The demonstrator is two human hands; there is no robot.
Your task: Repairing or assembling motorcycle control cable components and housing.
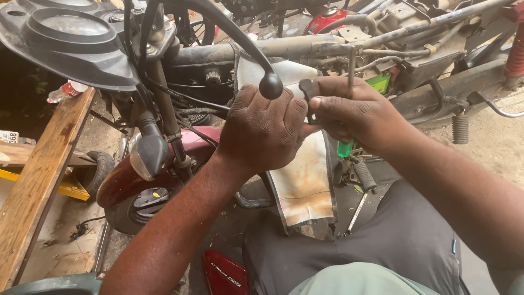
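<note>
Here, both hands meet in front of the stripped motorcycle frame (pixel 327 46). The left hand (pixel 262 131) is clamped on a small dark part (pixel 307 90) at the top of the pale, rust-stained panel (pixel 303 180) — the right hand (pixel 355 112), at three o'clock from it, grips a green-handled screwdriver (pixel 345 146), shaft pointing up. The work looks mid-way: the frame is bare, and a red cover (pixel 225 276) lies on the ground at six o'clock.
</note>
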